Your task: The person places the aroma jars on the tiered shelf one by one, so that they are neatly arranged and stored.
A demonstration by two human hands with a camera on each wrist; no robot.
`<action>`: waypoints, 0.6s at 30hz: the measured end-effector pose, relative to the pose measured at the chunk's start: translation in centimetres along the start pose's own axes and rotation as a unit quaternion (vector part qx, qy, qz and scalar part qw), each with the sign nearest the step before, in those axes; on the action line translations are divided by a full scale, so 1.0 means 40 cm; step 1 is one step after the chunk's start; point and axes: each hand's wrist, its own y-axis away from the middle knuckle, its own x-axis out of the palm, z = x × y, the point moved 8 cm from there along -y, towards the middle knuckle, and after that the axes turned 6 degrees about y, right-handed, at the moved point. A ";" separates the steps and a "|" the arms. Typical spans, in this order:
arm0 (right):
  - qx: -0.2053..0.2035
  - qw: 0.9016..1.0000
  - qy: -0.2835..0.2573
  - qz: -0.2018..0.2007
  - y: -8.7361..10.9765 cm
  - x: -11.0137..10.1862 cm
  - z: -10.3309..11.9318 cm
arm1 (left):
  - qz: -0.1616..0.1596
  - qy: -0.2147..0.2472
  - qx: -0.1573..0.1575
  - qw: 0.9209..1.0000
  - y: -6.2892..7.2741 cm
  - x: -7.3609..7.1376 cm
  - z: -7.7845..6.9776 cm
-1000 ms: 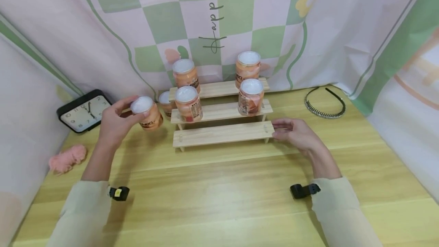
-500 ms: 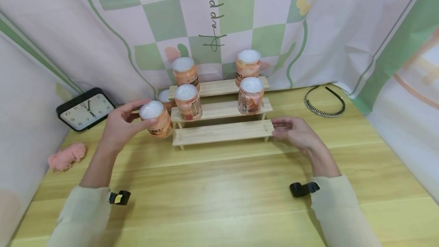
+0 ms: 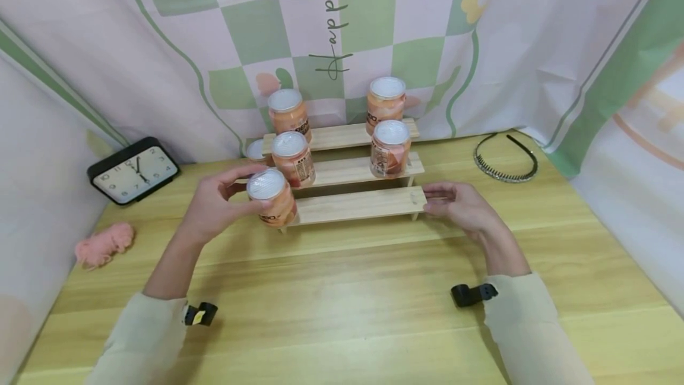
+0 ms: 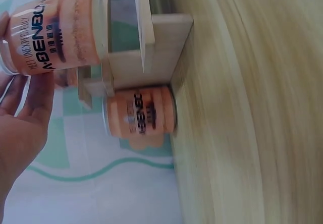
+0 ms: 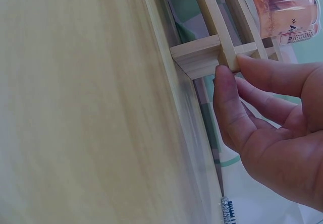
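My left hand (image 3: 216,204) grips an orange printed can (image 3: 271,201) with a clear, whitish lid. The can is at the left end of the lowest step of a three-tier wooden display rack (image 3: 358,205); whether it touches the board I cannot tell. In the left wrist view its label (image 4: 50,32) faces the camera. At the rack's other end, thumb and fingers of my right hand (image 3: 462,210) pinch the lowest board's tip, seen close in the right wrist view (image 5: 272,108). Similar cans stand at both ends of the middle step (image 3: 342,174) and top step (image 3: 336,138).
Another can (image 4: 141,112) stands on the table behind the rack's left side, mostly hidden in the head view. A black clock (image 3: 133,171) and pink yarn (image 3: 104,245) lie left; a headband (image 3: 504,162) lies right. A checkered cloth (image 3: 369,16) hangs behind.
My left hand has carried the can rightward from beside the rack to the lowest step's left end. The right hand has stayed at the board's right end.
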 end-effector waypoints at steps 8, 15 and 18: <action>-0.002 1.000 0.006 0.003 -0.001 0.001 0.002 | 0.026 0.002 -0.019 0.999 -0.004 0.062 0.001; -0.001 1.000 0.008 0.004 -0.001 -0.001 0.005 | 0.033 0.007 -0.023 0.999 -0.011 0.112 -0.007; -0.002 1.000 0.006 0.004 0.000 0.001 0.004 | 0.037 0.017 -0.020 0.999 -0.019 0.138 -0.014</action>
